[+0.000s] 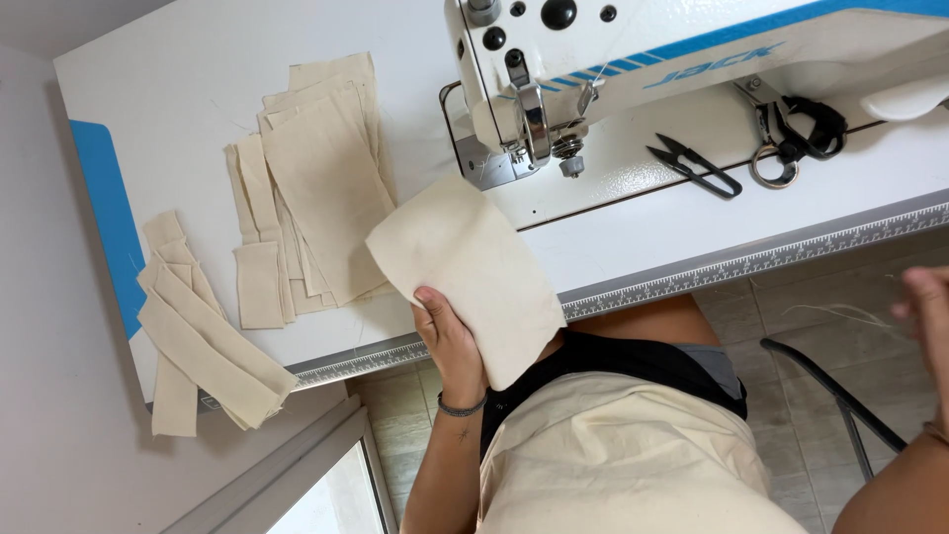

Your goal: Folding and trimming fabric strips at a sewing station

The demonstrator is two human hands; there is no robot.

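**Cream fabric piece held at table edge**

Cream fabric piece [465,272] gripped by left hand [450,341] at lower edge, thumb on top, lying partly on white sewing table [198,79] and partly over the edge, just below the sewing machine [633,59] needle area. Right hand [927,307] well apart at the right border, mostly cut off, fingers blurred: open or closed, cannot tell. Left of the piece, a stack of cut pieces [321,183]; further left, folded strips [198,336]. Black thread snips [695,166] and scissors [796,138] on the table to the right. Cream cloth [613,455] on the lap.

Cream fabric rectangle [465,272], flat, tilted, overhanging table edge, gripped at lower edge
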